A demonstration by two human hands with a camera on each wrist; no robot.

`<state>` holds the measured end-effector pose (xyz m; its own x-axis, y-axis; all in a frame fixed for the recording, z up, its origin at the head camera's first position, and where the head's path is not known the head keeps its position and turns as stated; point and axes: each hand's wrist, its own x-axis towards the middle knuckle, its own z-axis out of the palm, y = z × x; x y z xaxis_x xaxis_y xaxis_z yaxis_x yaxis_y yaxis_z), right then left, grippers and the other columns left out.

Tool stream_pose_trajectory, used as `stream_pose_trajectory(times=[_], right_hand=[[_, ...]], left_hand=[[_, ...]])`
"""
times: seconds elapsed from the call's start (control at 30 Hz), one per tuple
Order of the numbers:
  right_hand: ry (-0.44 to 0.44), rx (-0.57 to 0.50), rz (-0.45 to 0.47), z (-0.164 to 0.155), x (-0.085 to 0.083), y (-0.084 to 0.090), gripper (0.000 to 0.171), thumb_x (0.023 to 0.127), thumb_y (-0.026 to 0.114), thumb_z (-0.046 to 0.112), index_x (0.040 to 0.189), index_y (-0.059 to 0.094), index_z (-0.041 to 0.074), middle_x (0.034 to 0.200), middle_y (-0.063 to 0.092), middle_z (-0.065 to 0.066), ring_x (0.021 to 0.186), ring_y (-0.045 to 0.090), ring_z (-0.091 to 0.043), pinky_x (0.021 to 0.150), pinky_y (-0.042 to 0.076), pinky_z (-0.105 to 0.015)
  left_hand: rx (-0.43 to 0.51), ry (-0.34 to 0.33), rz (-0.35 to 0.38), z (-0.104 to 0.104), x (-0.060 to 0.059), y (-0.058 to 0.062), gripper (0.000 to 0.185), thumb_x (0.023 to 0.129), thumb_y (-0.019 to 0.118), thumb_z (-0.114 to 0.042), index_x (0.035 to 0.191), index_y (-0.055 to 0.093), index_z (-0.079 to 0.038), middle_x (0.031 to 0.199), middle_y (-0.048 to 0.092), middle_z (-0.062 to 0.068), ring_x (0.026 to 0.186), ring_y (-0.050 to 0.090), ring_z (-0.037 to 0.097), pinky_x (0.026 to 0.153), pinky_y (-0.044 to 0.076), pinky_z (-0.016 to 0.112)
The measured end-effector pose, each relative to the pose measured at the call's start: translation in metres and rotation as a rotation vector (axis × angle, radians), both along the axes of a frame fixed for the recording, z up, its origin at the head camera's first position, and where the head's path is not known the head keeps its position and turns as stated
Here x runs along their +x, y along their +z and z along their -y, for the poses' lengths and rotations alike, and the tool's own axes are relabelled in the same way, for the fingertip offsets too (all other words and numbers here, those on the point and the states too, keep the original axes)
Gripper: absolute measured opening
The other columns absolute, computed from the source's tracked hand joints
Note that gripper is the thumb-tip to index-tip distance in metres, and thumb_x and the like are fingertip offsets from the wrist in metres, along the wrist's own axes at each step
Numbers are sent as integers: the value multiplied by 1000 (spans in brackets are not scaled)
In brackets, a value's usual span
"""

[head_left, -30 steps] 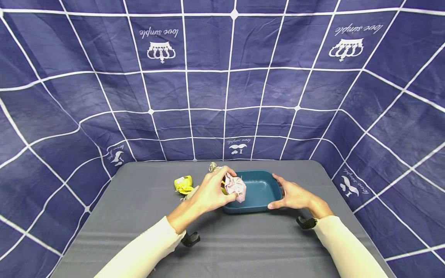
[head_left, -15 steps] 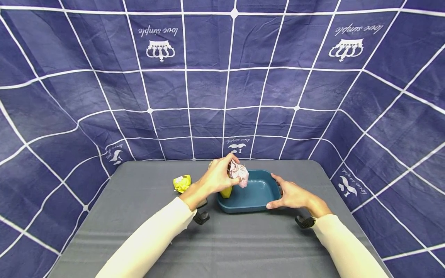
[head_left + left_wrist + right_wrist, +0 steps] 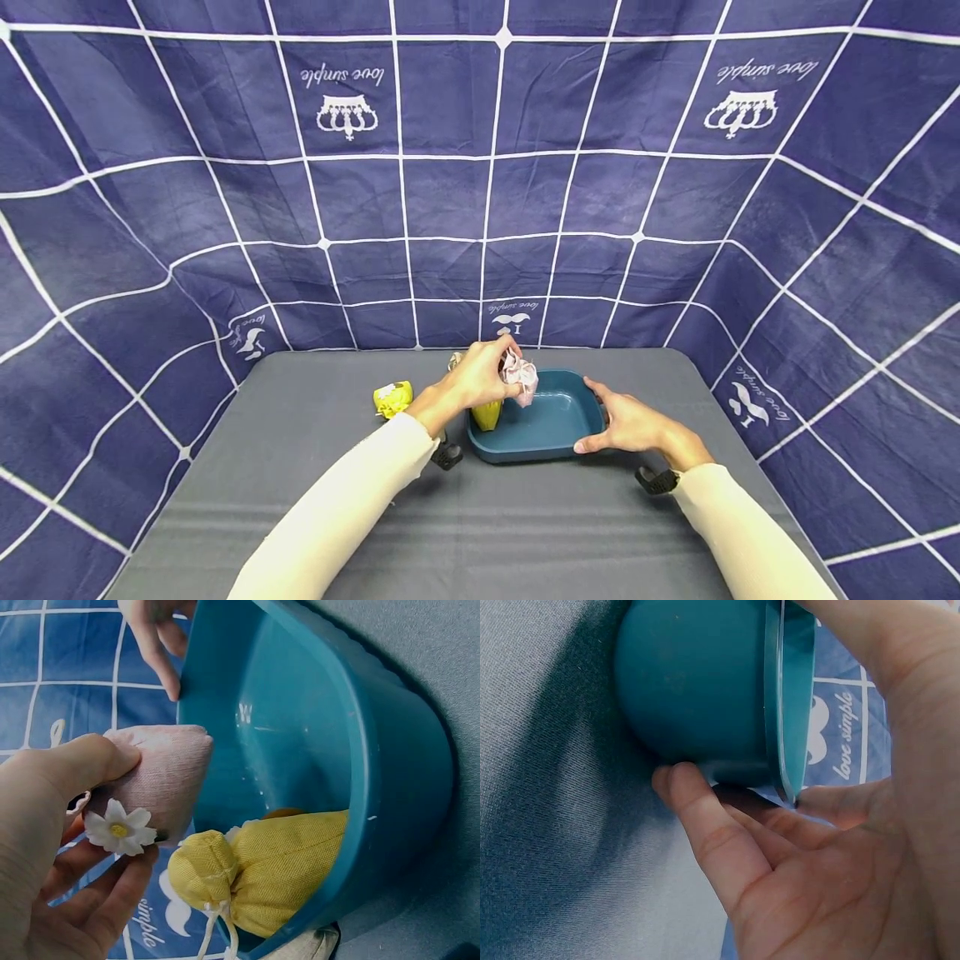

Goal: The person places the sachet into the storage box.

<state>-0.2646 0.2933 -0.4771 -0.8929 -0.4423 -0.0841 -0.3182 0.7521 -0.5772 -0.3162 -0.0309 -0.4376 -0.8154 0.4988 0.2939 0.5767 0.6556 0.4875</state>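
Note:
A small pink cloth sachet (image 3: pixel 169 765) with a white daisy is held by my left hand (image 3: pixel 480 375), thumb on one face and fingers behind it. It hangs above the left part of a teal plastic basin (image 3: pixel 558 417), apart from it. Inside the basin's left end stands a yellow drawstring pouch (image 3: pixel 289 862), its tied neck up. My right hand (image 3: pixel 633 423) grips the basin's right end, with the thumb at the near corner and fingers along the outer wall. In the right wrist view, fingertips touch low on the basin's wall (image 3: pixel 697 690).
Left of the basin, another yellow pouch (image 3: pixel 393 398) lies on the grey tabletop (image 3: pixel 510 533). A beige pouch (image 3: pixel 454 360) shows partly behind my left hand. Pale cloth (image 3: pixel 307 946) lies beside the basin. A blue checked curtain (image 3: pixel 450 192) encloses the back and sides.
My left hand has moved slightly up and away with the pink sachet, uncovering the yellow pouch in the basin. The basin has shifted slightly left; my right hand keeps its grip.

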Motion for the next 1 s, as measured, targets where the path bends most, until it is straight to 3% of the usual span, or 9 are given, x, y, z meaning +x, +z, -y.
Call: stream_pose_trajectory(times=[0.2, 0.4, 0.53, 0.77, 1.0], right_hand=[[0, -5, 5, -2, 3, -3, 135, 82, 106, 47, 177, 29, -10, 151, 72, -32, 130, 76, -37, 114, 60, -58], [-2, -8, 2, -2, 1, -2, 135, 83, 105, 47, 178, 28, -9, 151, 72, -34, 136, 74, -41, 115, 60, -61], [-4, 1, 2, -3, -1, -3, 136, 83, 105, 49, 178, 27, -9, 152, 72, -33, 137, 74, -42, 116, 60, -61], [-11, 1, 16, -4, -2, -5, 138, 82, 105, 51, 179, 27, -8, 149, 74, -30, 132, 76, -37, 113, 61, -58], [-14, -6, 16, -5, -4, -6, 138, 82, 104, 52, 179, 27, -8, 154, 71, -31, 139, 73, -40, 118, 58, -60]], left_hand=[[-51, -17, 23, -7, -7, -8, 49, 86, 97, -20, 127, 71, -14, 105, 85, 5, 90, 75, 16, 83, 64, 31], [-92, -33, 13, -11, -10, -8, 47, 86, 98, -22, 124, 71, -15, 103, 84, 4, 89, 74, 17, 84, 63, 33], [-123, -59, 30, -12, -11, -7, 46, 86, 98, -25, 123, 71, -17, 100, 82, 1, 87, 72, 15, 82, 61, 31], [-152, -70, 74, -14, -11, -17, 45, 85, 100, -21, 120, 73, -17, 98, 80, 0, 87, 70, 12, 82, 61, 30], [-182, -74, 63, -15, -13, -21, 47, 84, 100, -21, 122, 73, -15, 97, 79, 0, 86, 70, 14, 82, 62, 31]])
